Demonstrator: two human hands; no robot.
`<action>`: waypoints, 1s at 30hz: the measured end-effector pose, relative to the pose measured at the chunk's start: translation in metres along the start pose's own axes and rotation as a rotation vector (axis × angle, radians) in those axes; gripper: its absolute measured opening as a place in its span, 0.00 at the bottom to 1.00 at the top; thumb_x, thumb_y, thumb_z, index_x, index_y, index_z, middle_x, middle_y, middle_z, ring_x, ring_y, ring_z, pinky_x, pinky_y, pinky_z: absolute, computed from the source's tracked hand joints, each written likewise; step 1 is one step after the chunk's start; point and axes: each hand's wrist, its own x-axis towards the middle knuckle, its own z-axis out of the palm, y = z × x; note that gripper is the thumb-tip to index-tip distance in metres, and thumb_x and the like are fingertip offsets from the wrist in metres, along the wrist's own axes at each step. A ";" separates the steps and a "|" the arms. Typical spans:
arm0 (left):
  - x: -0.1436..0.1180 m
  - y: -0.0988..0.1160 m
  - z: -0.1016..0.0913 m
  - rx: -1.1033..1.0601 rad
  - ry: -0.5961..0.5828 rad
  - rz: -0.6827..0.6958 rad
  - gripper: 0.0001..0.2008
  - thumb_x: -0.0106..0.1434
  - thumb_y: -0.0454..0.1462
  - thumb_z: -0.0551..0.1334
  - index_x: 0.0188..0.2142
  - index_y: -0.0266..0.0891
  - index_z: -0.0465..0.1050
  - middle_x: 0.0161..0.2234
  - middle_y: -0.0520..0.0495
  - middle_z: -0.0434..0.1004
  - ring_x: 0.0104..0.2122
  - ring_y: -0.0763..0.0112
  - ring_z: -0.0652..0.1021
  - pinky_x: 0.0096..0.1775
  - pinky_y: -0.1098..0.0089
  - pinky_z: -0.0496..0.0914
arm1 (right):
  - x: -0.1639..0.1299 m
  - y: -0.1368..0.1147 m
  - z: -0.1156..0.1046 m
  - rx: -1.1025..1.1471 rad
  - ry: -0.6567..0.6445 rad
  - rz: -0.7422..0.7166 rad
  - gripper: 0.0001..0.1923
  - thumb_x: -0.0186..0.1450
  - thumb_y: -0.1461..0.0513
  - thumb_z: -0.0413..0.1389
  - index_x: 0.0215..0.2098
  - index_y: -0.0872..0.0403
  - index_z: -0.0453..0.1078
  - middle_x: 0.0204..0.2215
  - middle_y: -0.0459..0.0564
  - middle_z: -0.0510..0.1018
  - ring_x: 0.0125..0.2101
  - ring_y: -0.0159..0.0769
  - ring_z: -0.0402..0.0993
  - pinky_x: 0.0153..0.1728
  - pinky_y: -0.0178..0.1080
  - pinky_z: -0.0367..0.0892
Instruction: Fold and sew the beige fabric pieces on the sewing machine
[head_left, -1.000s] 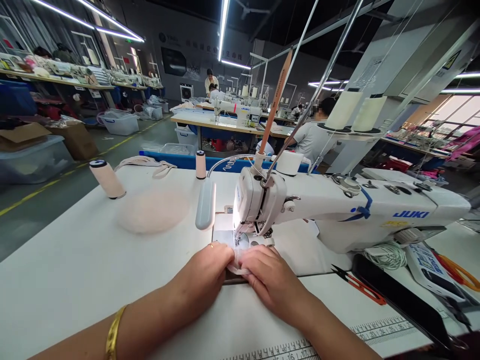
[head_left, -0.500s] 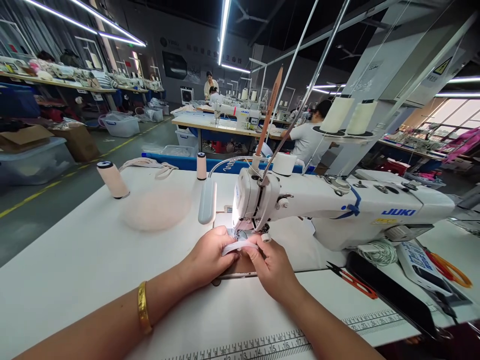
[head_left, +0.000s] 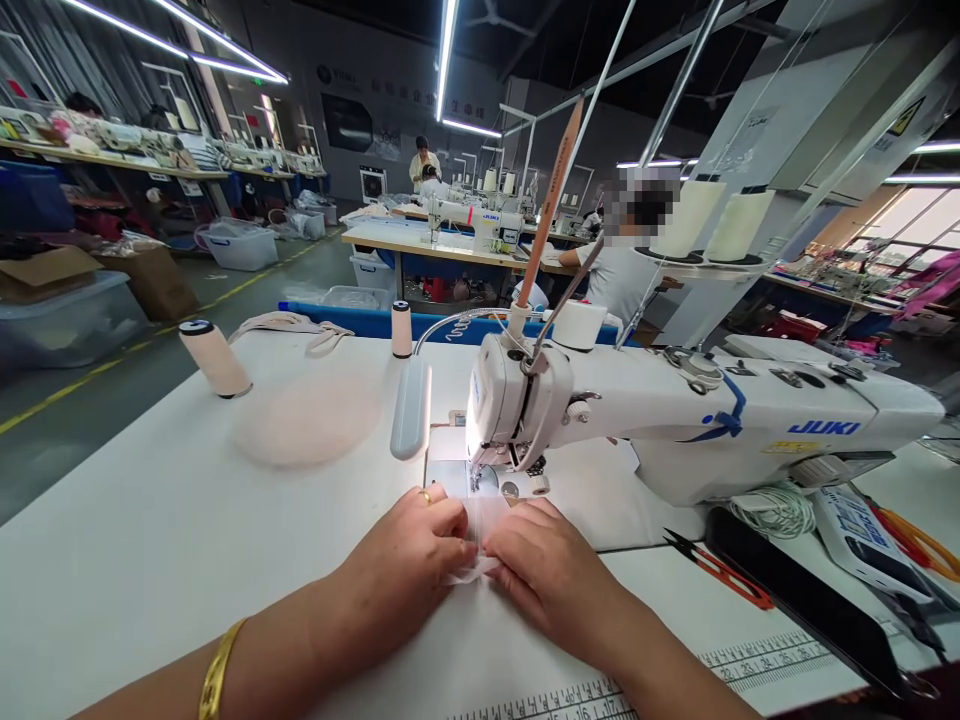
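- Left hand and right hand now press flat on the bench, where half a second ago they were raised at the presser foot
- The sheer white fabric strip, then lifted, lies between both hands' fingers near the bench's front edge, pinched at each end; it looks drawn back from the needle
- Sewing machine stands behind; red thread snips to the right
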 end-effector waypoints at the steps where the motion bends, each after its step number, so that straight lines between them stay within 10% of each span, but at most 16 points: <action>1: 0.000 0.000 0.000 0.001 -0.001 0.006 0.11 0.70 0.32 0.63 0.31 0.43 0.81 0.30 0.48 0.73 0.31 0.67 0.69 0.35 0.65 0.64 | 0.000 0.000 0.000 -0.007 0.000 0.003 0.09 0.75 0.66 0.50 0.36 0.51 0.64 0.31 0.45 0.73 0.33 0.37 0.66 0.46 0.43 0.64; 30: 0.005 -0.013 -0.002 -0.002 0.028 0.114 0.15 0.68 0.23 0.55 0.38 0.40 0.76 0.39 0.48 0.82 0.40 0.63 0.76 0.44 0.61 0.66 | 0.001 0.015 0.012 -0.084 0.084 0.004 0.18 0.64 0.78 0.53 0.44 0.52 0.70 0.44 0.48 0.82 0.45 0.43 0.74 0.40 0.42 0.62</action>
